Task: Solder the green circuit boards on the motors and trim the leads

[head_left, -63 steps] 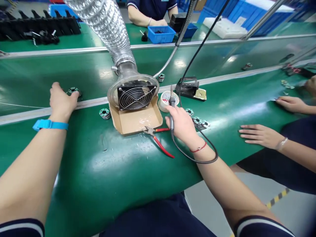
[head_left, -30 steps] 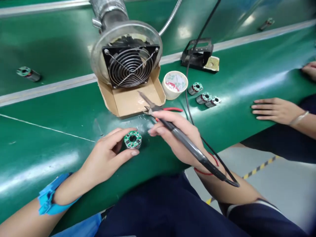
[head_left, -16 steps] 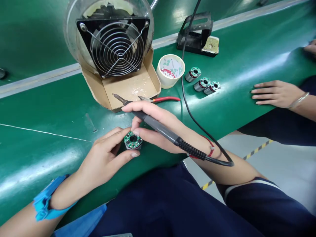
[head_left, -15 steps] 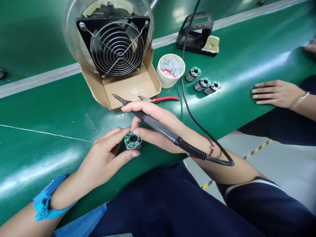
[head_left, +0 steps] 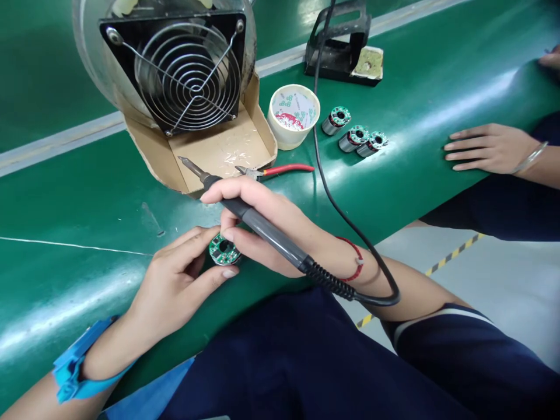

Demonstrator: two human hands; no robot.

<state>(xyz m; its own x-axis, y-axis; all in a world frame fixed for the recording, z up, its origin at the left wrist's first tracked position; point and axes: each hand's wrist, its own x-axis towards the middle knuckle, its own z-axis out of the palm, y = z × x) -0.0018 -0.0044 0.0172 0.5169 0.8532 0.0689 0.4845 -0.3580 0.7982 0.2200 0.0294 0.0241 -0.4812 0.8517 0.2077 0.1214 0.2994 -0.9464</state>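
My left hand (head_left: pixel 179 274) grips a small round motor stator (head_left: pixel 222 252) between thumb and fingers, its ring-shaped green circuit board facing up. In my right hand (head_left: pixel 262 227) lies a soldering iron (head_left: pixel 273 236), its bare tip pointing up and left over the edge of a cardboard tray (head_left: pixel 170 175). The thumb and a fingertip of that hand meet at the rim of the green board; whether they pinch some small part there is hidden. Red-handled cutters (head_left: pixel 284 169) lie just beyond my right hand.
A fan with a wire guard (head_left: pixel 196 90) stands in the cardboard tray. Near it are a tape-roll cup (head_left: pixel 289 137), three more stators (head_left: pixel 353 139) and an iron stand with a sponge (head_left: pixel 367 63). The iron's black cable (head_left: pixel 321 169) crosses the bench. A co-worker's hand (head_left: pixel 494 149) rests at right.
The whole view has shifted, so the fan, tray and hands appear slightly further left. Both hands keep their hold on the stator and the soldering iron.
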